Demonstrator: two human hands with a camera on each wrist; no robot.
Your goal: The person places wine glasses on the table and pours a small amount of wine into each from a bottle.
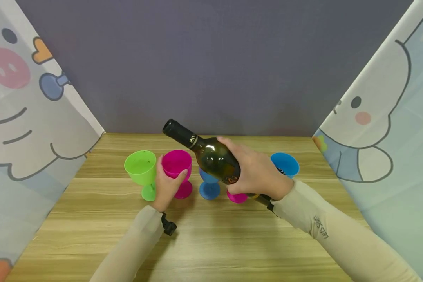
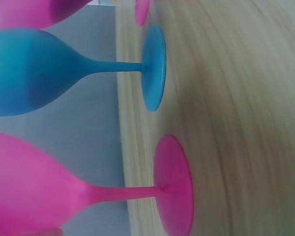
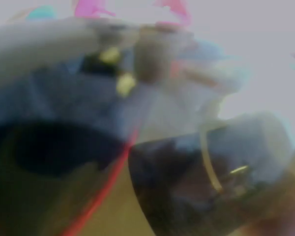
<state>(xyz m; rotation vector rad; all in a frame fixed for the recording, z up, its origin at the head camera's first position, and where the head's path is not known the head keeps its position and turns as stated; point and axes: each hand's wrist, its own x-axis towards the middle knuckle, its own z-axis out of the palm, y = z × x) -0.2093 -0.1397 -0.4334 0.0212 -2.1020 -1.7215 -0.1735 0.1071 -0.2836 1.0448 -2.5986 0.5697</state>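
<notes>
In the head view my right hand [image 1: 259, 170] grips a dark green wine bottle [image 1: 216, 158] around its body. The bottle slants, its open black mouth toward the left, above the table and near the pink goblet. My left hand [image 1: 169, 184] holds that pink goblet [image 1: 183, 190] by the bowl, thumb on the right side and fingers on the left. In the left wrist view the foot of the pink goblet [image 2: 174, 187] stands on the wood, and a fingertip [image 2: 44, 232] shows at the lower edge. The right wrist view is blurred; a dark bottle surface [image 3: 182, 182] shows there.
A green goblet [image 1: 141, 168] stands left of my left hand. A blue goblet [image 1: 209, 190] is to the right, partly behind the bottle. Another pink goblet [image 1: 237, 197] is mostly hidden, and a second blue one [image 1: 285, 162] stands farther right. A grey panel [image 1: 208, 66] rises behind.
</notes>
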